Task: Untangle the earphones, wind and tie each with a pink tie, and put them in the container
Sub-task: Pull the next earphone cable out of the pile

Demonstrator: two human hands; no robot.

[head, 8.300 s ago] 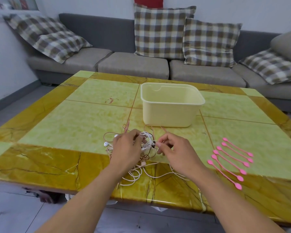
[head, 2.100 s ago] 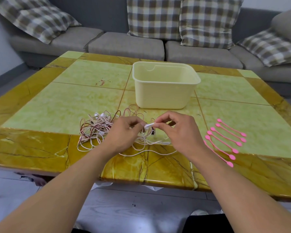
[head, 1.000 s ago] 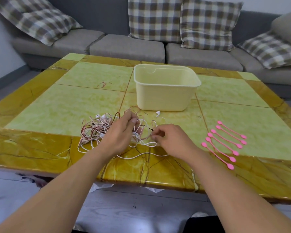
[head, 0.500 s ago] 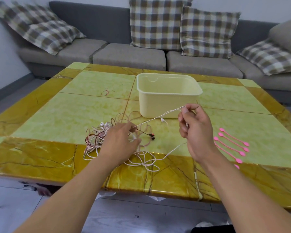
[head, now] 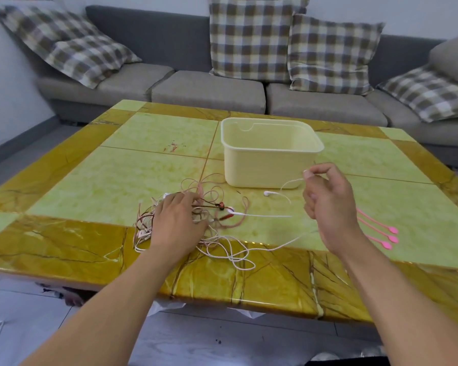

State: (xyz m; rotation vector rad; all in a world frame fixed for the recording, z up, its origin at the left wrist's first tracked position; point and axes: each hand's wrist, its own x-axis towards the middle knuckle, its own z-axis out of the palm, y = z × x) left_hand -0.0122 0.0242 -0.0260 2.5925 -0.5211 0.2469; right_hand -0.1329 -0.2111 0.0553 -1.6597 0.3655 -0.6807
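Your right hand (head: 328,204) is raised above the desk (head: 116,186), in front of the container's (head: 270,165) near right corner, and pinches a white earphone cord (head: 291,183) between thumb and forefinger. From that pinch the cord drops left and toward you. A white earbud (head: 267,193) lies on the desk just in front of the container; whether it belongs to the pinched cord cannot be told.

Your left hand (head: 179,223) lies flat on the tangle of earphones (head: 209,207), fingers spread and pressing it down; it grips nothing. The tangle sits to the left of your right hand, near the desk's front edge. A loose white run (head: 280,247) trails from it along that edge toward your right wrist.

The free line therefore runs roughly left to right, from the held-down tangle to the raised pinch. Judged from this, draw rightward and up, away from the left hand, to free the cord. The pink ties (head: 381,231) lie just right of your right wrist, so that hand is nearer them.
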